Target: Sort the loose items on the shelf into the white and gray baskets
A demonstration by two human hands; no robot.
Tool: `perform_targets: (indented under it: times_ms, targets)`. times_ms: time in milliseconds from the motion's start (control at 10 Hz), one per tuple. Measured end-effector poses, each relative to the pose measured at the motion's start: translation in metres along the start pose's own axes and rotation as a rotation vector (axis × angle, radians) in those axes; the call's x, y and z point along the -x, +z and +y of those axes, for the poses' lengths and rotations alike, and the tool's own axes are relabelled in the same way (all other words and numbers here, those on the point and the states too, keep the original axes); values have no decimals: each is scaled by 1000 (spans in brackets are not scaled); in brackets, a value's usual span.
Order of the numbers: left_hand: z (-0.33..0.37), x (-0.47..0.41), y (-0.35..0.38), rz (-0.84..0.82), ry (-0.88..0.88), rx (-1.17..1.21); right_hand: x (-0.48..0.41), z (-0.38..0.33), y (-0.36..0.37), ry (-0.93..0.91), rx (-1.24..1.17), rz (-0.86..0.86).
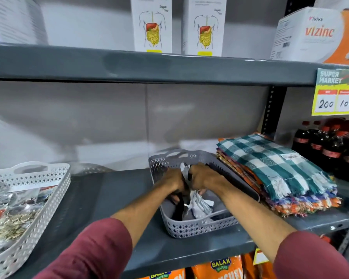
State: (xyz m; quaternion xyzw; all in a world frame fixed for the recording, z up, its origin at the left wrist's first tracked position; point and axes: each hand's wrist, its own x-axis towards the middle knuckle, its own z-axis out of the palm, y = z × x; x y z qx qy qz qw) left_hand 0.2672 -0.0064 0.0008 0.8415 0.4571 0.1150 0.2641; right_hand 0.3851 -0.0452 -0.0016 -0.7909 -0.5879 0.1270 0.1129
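Both your hands are down inside the gray basket (pixel 189 224), side by side over its middle. Your left hand (pixel 173 182) is curled around dark and pale items, and your right hand (pixel 204 178) is curled on the same white, crinkly bundle (pixel 197 204); exactly what each grips is hard to tell. The bundle hangs below your knuckles, its length running toward the basket's near wall. The white basket (pixel 36 178) sits well left of the gray one on the dark shelf (pixel 113 198), with folded cloths (pixel 270 168) just right.

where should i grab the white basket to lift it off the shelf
Take the white basket by the cut-out handle at its far end rim, hooking fingers through from above. That slot is the one solid grip showing; the latticed walls flare outward, and the near end runs out of view.
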Motion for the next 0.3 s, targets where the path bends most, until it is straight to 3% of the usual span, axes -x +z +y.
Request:
perform_targets:
  times_ms: [200,300]
  targets:
    - [-7,-2,8,12,5,15,10,-9,-4,12,44,5]
    - [-11,4,-4,110,74,2,20,-17,-14,0,162,54]
